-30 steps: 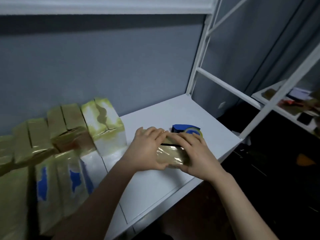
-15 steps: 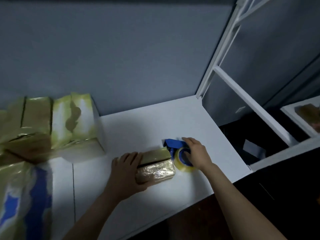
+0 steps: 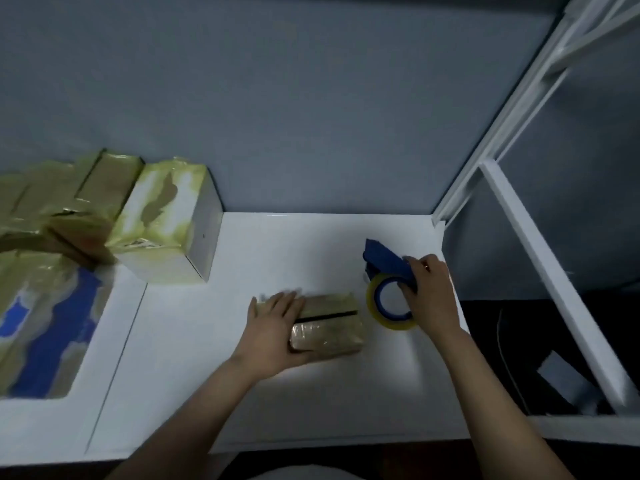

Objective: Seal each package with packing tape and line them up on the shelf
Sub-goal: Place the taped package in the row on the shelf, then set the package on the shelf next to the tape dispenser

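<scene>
A small brown package (image 3: 329, 325) wrapped in shiny tape lies on the white shelf (image 3: 298, 403), a dark slit across its top. My left hand (image 3: 273, 330) rests on its left end, thumb along the front side. Just right of it sits a blue tape dispenser (image 3: 389, 271) with a yellowish tape roll (image 3: 391, 322). My right hand (image 3: 429, 292) grips the dispenser's handle, fingers curled around it.
Several taped boxes (image 3: 162, 223) stand in a row against the grey back wall at the left. A larger white and blue taped box (image 3: 41, 327) lies at the front left. White shelf posts (image 3: 540, 271) rise at the right; the shelf's front edge is near me.
My right hand left the package and took hold of the tape dispenser beside it. My left hand stayed on the package. The camera tilted further down over the shelf.
</scene>
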